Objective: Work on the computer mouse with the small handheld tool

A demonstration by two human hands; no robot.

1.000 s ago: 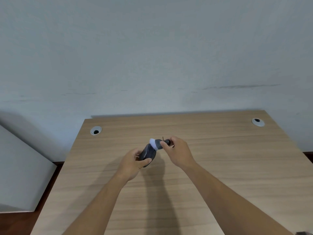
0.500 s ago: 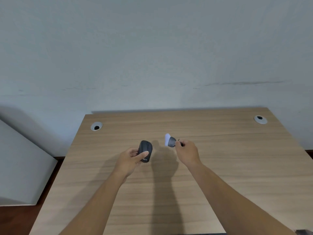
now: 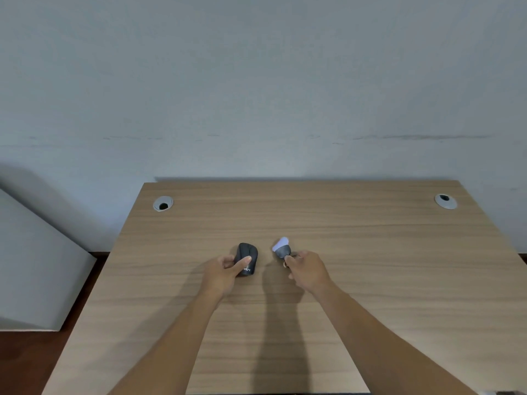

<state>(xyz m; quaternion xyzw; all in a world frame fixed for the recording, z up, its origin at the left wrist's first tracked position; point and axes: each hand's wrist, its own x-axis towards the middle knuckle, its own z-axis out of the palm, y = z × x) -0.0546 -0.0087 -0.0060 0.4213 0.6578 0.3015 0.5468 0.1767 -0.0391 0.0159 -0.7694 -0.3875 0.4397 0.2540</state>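
A black computer mouse (image 3: 247,257) rests on the wooden desk (image 3: 370,266) near its middle, top side up. My left hand (image 3: 225,273) grips it from the left, thumb across its rear. My right hand (image 3: 309,270) holds a small handheld tool (image 3: 281,248), a dark grey stub with a white brush-like tip pointing up and left. The tool is a short gap to the right of the mouse and does not touch it.
Two round cable grommets sit at the desk's far corners, one at the left (image 3: 162,203) and one at the right (image 3: 445,201). A pale wall stands behind the desk. A grey panel (image 3: 34,275) leans off the left side.
The tool was against the mouse, held up between both hands. My hands have parted; the mouse has come down to the desk and the tool has moved right.
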